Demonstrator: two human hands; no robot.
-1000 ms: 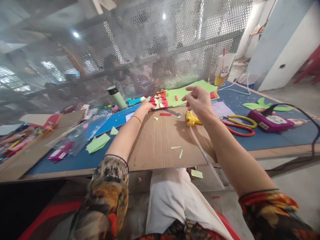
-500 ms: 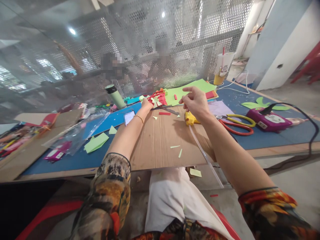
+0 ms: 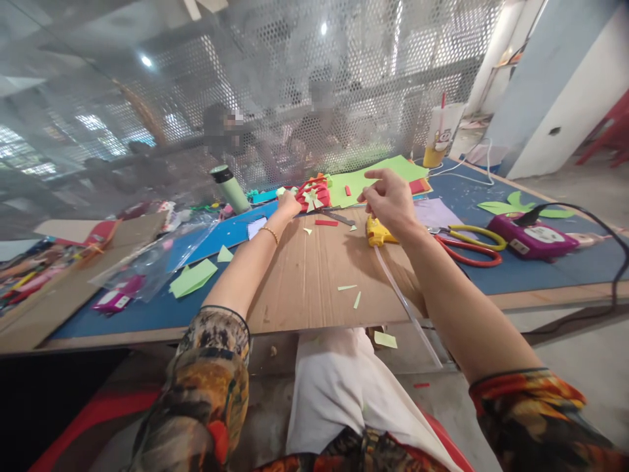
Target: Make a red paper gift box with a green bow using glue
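The right grip (image 3: 392,200) is apart, index finger held out clear of the thumb and the lower fingers curled, just above the yellow glue gun (image 3: 376,233). The left grip (image 3: 289,205) reaches to the red paper piece (image 3: 322,194); its fingertips are hidden, so I cannot tell whether they are closed on it.

Nearest, a clear glue stick (image 3: 405,305) runs from the gun past the edge of the brown cardboard (image 3: 295,282), where pale green slivers (image 3: 346,288) lie. Right of the gun, on the blue tabletop (image 3: 491,278), are scissors (image 3: 486,263) with yellow and red handles. Farther in, a red strip (image 3: 326,223) lies before the red paper piece, which bears a pale green flower (image 3: 311,198) at the cardboard's far edge. Beyond are bright green sheets (image 3: 354,178), a green bottle (image 3: 234,192) on the left and a cup (image 3: 436,141) on the right.
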